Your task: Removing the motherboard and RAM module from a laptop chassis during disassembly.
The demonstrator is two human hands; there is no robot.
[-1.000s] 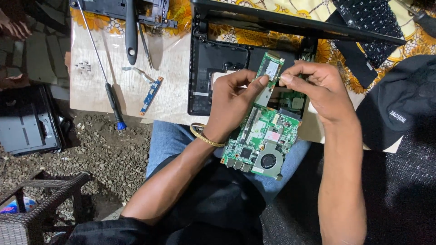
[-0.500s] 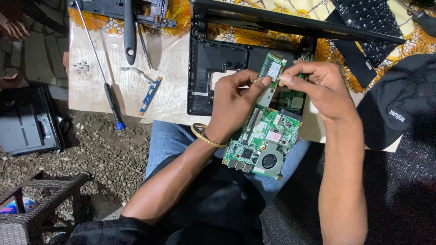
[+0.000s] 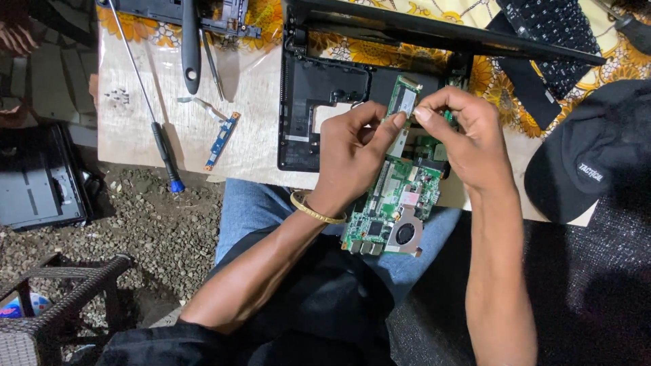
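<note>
My left hand (image 3: pixel 352 154) holds a green laptop motherboard (image 3: pixel 397 211) over my lap, its fan at the lower end. Its thumb also presses the lower edge of a small green memory module (image 3: pixel 405 102) that stands tilted up from the board. My right hand (image 3: pixel 468 139) pinches the same module from the right with thumb and forefinger. Just behind the hands, on the table, lies the open black laptop base (image 3: pixel 319 112).
A blue-tipped screwdriver (image 3: pixel 159 139), a small blue circuit strip (image 3: pixel 222 139) and loose screws (image 3: pixel 121 97) lie on the wooden board (image 3: pixel 251 156) at left. A black keyboard (image 3: pixel 549 34) and a black cap (image 3: pixel 590 152) sit right. Gravel ground, a black device (image 3: pixel 37 179) and a wicker stool (image 3: pixel 47 305) are lower left.
Both hands and the memory module stay almost still; the motherboard has shifted very slightly.
</note>
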